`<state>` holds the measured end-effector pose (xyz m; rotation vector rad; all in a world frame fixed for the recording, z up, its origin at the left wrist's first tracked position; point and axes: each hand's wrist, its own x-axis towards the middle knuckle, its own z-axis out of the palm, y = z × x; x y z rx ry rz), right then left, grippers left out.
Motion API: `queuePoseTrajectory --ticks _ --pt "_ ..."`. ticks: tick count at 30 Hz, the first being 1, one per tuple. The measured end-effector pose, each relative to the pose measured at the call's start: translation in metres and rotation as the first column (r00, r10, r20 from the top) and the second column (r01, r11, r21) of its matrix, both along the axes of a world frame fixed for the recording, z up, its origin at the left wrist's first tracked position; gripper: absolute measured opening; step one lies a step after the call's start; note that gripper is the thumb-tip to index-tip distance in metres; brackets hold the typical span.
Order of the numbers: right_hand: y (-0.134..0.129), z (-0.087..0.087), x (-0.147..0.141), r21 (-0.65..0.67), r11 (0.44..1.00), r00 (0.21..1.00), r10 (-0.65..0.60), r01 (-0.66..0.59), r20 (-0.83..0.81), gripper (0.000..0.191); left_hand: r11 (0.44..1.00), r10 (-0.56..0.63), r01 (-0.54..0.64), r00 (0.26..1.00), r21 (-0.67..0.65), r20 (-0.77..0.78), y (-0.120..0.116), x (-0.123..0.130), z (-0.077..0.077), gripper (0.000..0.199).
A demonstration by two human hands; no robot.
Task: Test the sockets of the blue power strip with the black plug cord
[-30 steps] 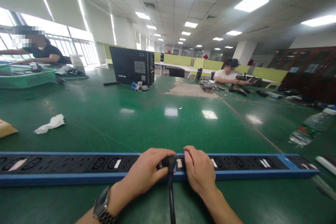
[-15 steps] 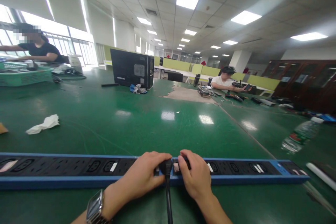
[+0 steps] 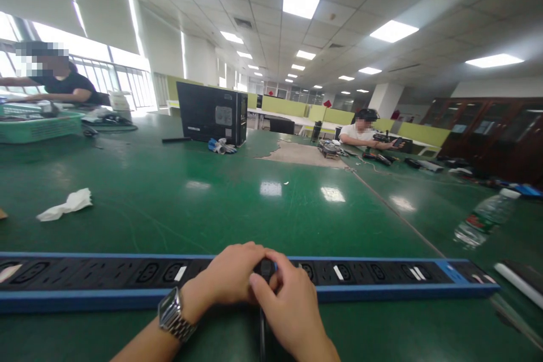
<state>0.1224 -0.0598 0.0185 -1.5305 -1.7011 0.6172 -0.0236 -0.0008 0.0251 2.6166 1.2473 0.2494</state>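
Note:
A long blue power strip [image 3: 127, 298] with black sockets lies across the green table. At its middle, a black plug [image 3: 266, 268] stands between my hands, its cable [image 3: 263, 334] running down toward me. My left hand [image 3: 233, 274], with a metal watch on the wrist, is closed around the plug's left side, its fingertips partly hidden. My right hand [image 3: 288, 294] grips the plug from the right with thumb and fingers. Whether the plug sits in a socket is hidden by the hands.
On the green table [image 3: 229, 209] are a crumpled tissue [image 3: 68, 205], a green basket [image 3: 40, 127], a black computer case [image 3: 207, 113], gloves [image 3: 222, 146] and a plastic bottle [image 3: 486, 219]. Two people sit beyond, at far left and right.
My right hand has moved left from the strip onto the plug, meeting my left hand there. The left hand has turned slightly over the plug.

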Motion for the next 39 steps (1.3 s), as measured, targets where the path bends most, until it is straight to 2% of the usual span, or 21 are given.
queuePoseTrajectory --ticks 3,5,7,9,12,14,18,21,28,34,39 --pt "0.005 0.014 0.002 -0.104 0.992 0.983 0.054 -0.073 -0.174 0.033 1.0 0.027 -0.027 0.998 -0.009 -0.053 0.001 0.001 0.001 0.043" --pt "0.004 0.025 0.009 -0.092 0.993 0.926 0.037 -0.077 -0.377 0.035 0.999 0.046 -0.046 0.997 -0.008 -0.056 0.002 0.002 0.001 0.051" --pt "-0.001 0.037 0.023 -0.016 1.0 0.837 -0.027 0.022 -0.546 0.042 0.999 0.032 -0.032 0.999 -0.009 -0.042 0.002 0.001 0.002 0.064" --pt "-0.007 0.044 0.043 0.027 0.988 0.783 -0.104 0.152 -0.614 0.048 1.0 -0.008 0.007 1.0 -0.006 -0.021 0.002 0.001 0.002 0.074" --pt "-0.01 0.04 0.078 -0.076 0.978 0.813 -0.204 0.194 -0.546 0.049 1.0 -0.029 0.029 1.0 -0.002 -0.001 0.002 -0.001 0.002 0.075" --pt "-0.009 0.026 0.098 -0.16 0.969 0.843 -0.241 0.186 -0.481 0.051 1.0 -0.027 0.027 1.0 0.002 0.006 0.002 -0.002 0.002 0.075" --pt "-0.006 -0.006 0.122 -0.232 0.95 0.852 -0.294 0.209 -0.434 0.056 1.0 -0.031 0.031 1.0 0.003 0.003 0.001 -0.002 0.003 0.075" --pt "-0.004 -0.013 0.125 -0.25 0.951 0.856 -0.28 0.184 -0.435 0.058 1.0 -0.031 0.031 1.0 0.001 -0.001 0.001 -0.001 0.003 0.076" --pt "0.007 0.002 0.122 -0.211 0.971 0.946 -0.169 0.112 -0.277 0.056 1.0 -0.025 0.025 1.0 -0.001 -0.01 0.001 0.0 0.004 0.08" --pt "0.004 -0.007 0.117 -0.195 0.962 0.916 -0.247 0.192 -0.316 0.053 1.0 -0.013 0.013 1.0 0.016 -0.01 0.0 -0.001 0.002 0.081" --pt "0.004 -0.017 0.112 -0.244 0.96 0.884 -0.232 0.14 -0.405 0.056 1.0 0.004 -0.004 1.0 0.001 -0.011 0.001 -0.001 0.0 0.082"
